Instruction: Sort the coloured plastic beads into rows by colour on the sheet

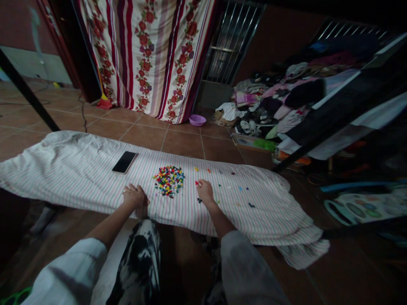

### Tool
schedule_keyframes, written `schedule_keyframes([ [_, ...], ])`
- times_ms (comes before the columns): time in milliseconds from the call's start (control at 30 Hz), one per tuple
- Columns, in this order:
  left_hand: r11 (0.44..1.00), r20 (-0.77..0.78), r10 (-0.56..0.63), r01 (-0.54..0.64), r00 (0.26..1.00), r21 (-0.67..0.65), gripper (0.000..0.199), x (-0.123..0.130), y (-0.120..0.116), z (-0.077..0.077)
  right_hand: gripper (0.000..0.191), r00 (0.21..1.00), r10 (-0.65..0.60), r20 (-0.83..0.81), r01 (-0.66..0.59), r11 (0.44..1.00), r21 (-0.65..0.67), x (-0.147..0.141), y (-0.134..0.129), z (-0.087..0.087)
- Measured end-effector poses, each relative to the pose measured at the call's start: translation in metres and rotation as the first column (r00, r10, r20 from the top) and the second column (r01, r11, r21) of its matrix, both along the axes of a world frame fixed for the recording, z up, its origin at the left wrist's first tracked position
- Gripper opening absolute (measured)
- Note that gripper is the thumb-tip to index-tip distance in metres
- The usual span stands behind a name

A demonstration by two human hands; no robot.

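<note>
A pile of small multicoloured beads (169, 181) lies on the striped cloth (85, 169). To its right my right hand (206, 191) reaches down with thumb and forefinger pinched at a small red bead (196, 183). Just below those fingertips sits a little cluster of dark beads (199, 200). Left of the pile, my left hand (133, 196) rests on the near part of the cloth with its fingers curled in, and nothing shows in it. Small colour groups are spread to the right, among them yellow beads (196, 169), orange beads (209, 170) and dark grey-green beads (251, 205).
A phone (125, 162) lies on the cloth, left of the pile. Beyond the covered surface are the tiled floor, a purple basin (197, 120), a floral curtain (146, 55) and a heap of clothes (270, 97). Dark metal bars (28, 91) slant up at both sides.
</note>
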State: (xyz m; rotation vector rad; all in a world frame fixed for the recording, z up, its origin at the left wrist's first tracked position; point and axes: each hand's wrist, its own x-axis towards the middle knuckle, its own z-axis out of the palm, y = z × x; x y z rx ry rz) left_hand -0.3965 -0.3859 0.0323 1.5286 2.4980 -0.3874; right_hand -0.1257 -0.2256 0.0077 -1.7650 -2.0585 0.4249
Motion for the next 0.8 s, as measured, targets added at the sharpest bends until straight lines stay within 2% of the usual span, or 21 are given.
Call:
schedule_keyframes([
  [100,1.0,0.014,0.004,-0.004,1.0,-0.006,0.092,0.0,0.0,0.001,0.029,0.999,0.036,0.041,-0.037,0.999,0.02,-0.007,-0.007,0.008],
  [167,1.0,0.017,0.001,0.0,1.0,-0.024,0.092,0.0,0.001,0.002,0.027,0.991,0.122,0.051,-0.124,0.992,0.025,-0.015,-0.013,0.012],
  [300,0.999,0.007,-0.002,0.002,1.0,-0.043,0.091,0.001,0.001,0.003,0.022,0.939,0.343,0.03,-0.342,0.939,-0.023,-0.04,-0.024,0.013],
  [400,1.0,0.001,-0.004,0.004,1.0,-0.02,0.092,0.0,0.001,0.001,0.021,0.899,0.437,0.037,-0.434,0.899,-0.054,-0.061,-0.031,0.012],
  [467,1.0,-0.005,-0.007,0.007,1.0,-0.002,0.093,0.0,0.0,-0.002,0.022,0.892,0.448,0.055,-0.445,0.893,-0.064,-0.073,-0.035,0.014],
  [600,1.0,-0.008,-0.013,0.013,1.0,0.02,0.093,-0.002,0.0,-0.006,0.022,0.912,0.395,0.112,-0.386,0.918,-0.093,-0.09,-0.04,0.022],
  [800,1.0,-0.006,-0.012,0.012,1.0,0.013,0.092,0.0,-0.001,-0.003,0.018,0.916,0.358,0.18,-0.327,0.927,-0.183,-0.104,-0.039,0.037],
])
